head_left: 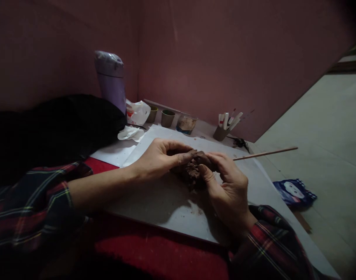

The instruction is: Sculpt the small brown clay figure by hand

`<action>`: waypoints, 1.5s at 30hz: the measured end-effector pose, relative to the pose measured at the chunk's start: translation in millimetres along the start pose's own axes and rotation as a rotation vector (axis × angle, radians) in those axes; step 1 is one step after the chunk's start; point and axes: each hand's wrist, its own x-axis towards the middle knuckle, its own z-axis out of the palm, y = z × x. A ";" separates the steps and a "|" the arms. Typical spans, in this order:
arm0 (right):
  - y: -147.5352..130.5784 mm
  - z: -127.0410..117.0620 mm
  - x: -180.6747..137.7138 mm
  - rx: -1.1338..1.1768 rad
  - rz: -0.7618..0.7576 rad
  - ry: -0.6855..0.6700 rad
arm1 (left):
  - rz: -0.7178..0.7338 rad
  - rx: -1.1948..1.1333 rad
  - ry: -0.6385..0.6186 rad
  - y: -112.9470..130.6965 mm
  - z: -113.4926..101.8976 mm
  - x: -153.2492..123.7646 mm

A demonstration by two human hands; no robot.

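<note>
Between my two hands is a rough lump of dark brown clay (193,171), held just above a white board (166,202). My left hand (162,155) grips its left side, thumb and fingers closed on it. From the right, my right hand (227,182) pinches the lump with its thumb in front and fingers behind. A thin wooden stick (268,153) sticks out to the right from behind my right hand; whether the fingers touch it is hidden. Brown crumbs lie on the board below the clay.
Along the back stand cups (167,118), a glass of murky liquid (186,123) and a pen holder (221,133). A purple bottle (112,83), crumpled tissue (131,133) and dark cloth (55,132) are at left. A blue packet (294,192) lies on the floor at right.
</note>
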 end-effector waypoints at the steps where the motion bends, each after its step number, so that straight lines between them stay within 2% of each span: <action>1: 1.0 0.0 -0.2 0.016 0.020 -0.004 | -0.030 -0.045 -0.007 -0.6 -0.2 0.1; 5: 1.6 -0.6 -0.3 0.065 0.070 0.011 | -0.059 -0.158 -0.055 -3.1 -1.3 0.4; 8: 0.1 -1.2 0.2 0.106 0.085 -0.033 | -0.027 -0.195 -0.084 -5.4 -1.3 1.4; 11: 0.2 -1.3 1.3 0.136 0.063 -0.093 | -0.014 -0.204 -0.094 -7.8 -0.5 2.7; 19: 2.7 -1.6 0.2 0.104 -0.026 -0.117 | 0.033 -0.150 -0.254 -11.3 -0.3 0.4; 22: 2.6 -1.3 -1.3 0.050 -0.096 -0.106 | 0.100 -0.084 -0.250 -10.1 -1.2 -0.3; 26: 0.9 -1.3 -2.3 0.011 -0.150 -0.073 | 0.179 -0.157 -0.170 -6.6 -1.1 0.4; 30: -2.6 -0.8 -1.5 -0.033 -0.164 -0.066 | 0.138 -0.185 -0.086 -3.4 0.8 0.4; 35: -2.7 0.4 -1.3 -0.015 -0.124 -0.057 | 0.149 -0.149 -0.093 -3.2 1.9 -0.2; 40: -0.5 -0.3 -1.5 0.016 -0.167 -0.055 | 0.146 -0.072 -0.149 -4.8 -0.7 0.6; 45: -3.1 -0.1 -1.2 0.013 -0.171 -0.049 | 0.216 -0.007 -0.137 -5.4 -1.7 0.1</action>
